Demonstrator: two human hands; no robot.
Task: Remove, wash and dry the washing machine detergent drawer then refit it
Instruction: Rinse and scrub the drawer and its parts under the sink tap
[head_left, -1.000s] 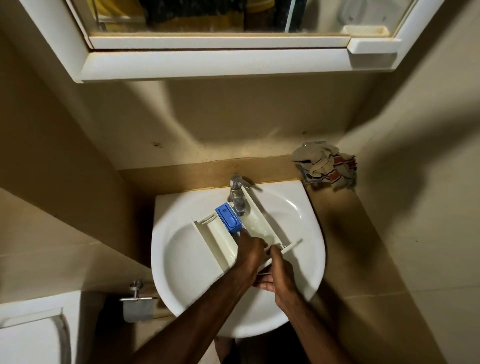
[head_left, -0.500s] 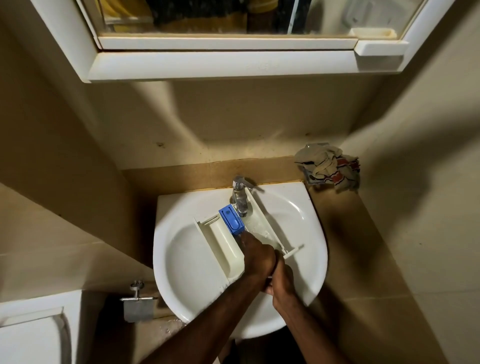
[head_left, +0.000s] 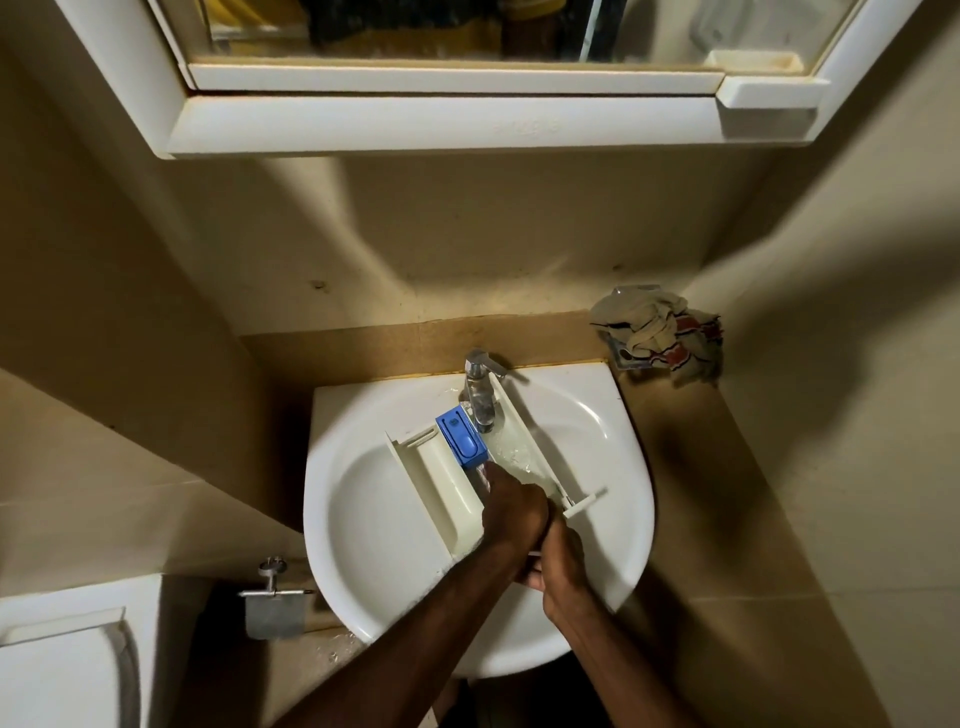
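The white detergent drawer (head_left: 441, 483) lies diagonally across the sink (head_left: 363, 597), its far end under the chrome tap (head_left: 480, 389). A blue insert (head_left: 460, 434) sits in its middle section. Water runs from the tap into the right-hand compartment. My left hand (head_left: 511, 506) is pressed down into the middle of the drawer, knuckles up and fingers hidden inside. Just below it, my right hand (head_left: 558, 566) grips the drawer's near end.
A crumpled cloth (head_left: 660, 335) lies on the ledge at the back right of the sink. A white mirror cabinet (head_left: 441, 124) overhangs the wall above. A toilet-paper holder (head_left: 272, 608) and a toilet cistern (head_left: 62, 670) are at the lower left.
My left hand has slid slightly toward the drawer's near end. My right hand has tucked in closer under it. The drawer has stayed under the tap.
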